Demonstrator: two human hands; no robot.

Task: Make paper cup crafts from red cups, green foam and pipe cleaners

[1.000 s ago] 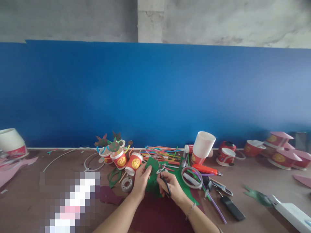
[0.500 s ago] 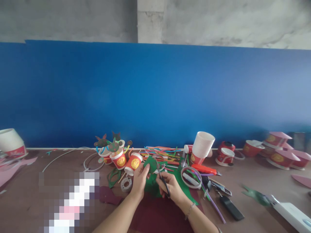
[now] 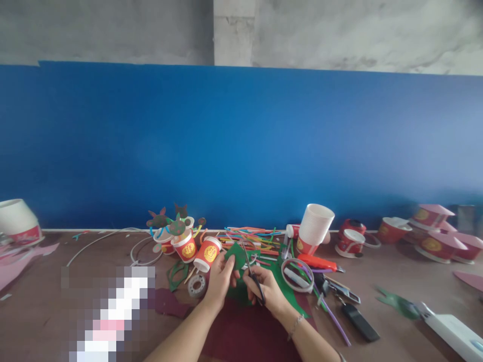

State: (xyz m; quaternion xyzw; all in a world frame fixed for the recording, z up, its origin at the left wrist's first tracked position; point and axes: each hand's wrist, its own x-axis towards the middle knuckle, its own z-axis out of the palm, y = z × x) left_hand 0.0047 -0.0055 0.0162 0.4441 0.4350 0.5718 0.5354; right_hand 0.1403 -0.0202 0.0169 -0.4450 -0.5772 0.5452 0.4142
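A piece of green paper (image 3: 237,255) is pinched between the thumb and fingers of my left hand (image 3: 222,276). My right hand (image 3: 266,286) is closed round the dark handles of a pair of scissors (image 3: 257,284). The blades point up and away, at the right edge of the green paper. Under my hands lie a larger green sheet (image 3: 281,291) and a dark red sheet (image 3: 245,332). Just left of my left hand, a red paper cup (image 3: 208,254) leans over, with a roll of tape (image 3: 196,285) in front of it.
Colourful pipe cleaners (image 3: 260,239) lie behind my hands. To the right are a stack of paper cups (image 3: 315,226), a larger tape ring (image 3: 297,275), an orange utility knife (image 3: 319,262) and a black key fob (image 3: 360,322). Decorated cups (image 3: 183,246) stand at left; a blue partition (image 3: 241,151) rises behind.
The green paper has turned slightly in my left hand, and more of my left fingers shows beneath it. My right hand with the scissors has hardly moved.
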